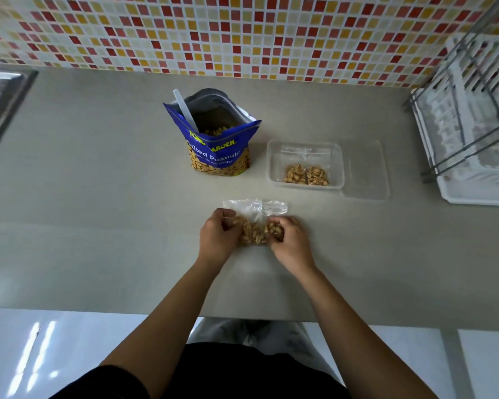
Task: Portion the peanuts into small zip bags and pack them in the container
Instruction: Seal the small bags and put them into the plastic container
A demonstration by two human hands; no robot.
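A small clear zip bag (pixel 257 210) with peanuts in its lower part lies on the grey counter (pixel 98 211) in front of me. My left hand (pixel 218 237) grips its left side and my right hand (pixel 291 240) grips its right side, fingers curled round the peanuts. Behind it stands an open blue peanut bag (pixel 218 148) with a white spoon (pixel 185 110) sticking out. To the right sits a clear plastic container (pixel 274 168) holding a filled zip bag of peanuts (pixel 306 174).
The container's clear lid (pixel 366 171) lies beside it on the right. A white dish rack (pixel 473 125) fills the right edge. A steel sink (pixel 0 102) is at the far left. A tiled wall (pixel 242 33) runs behind the counter.
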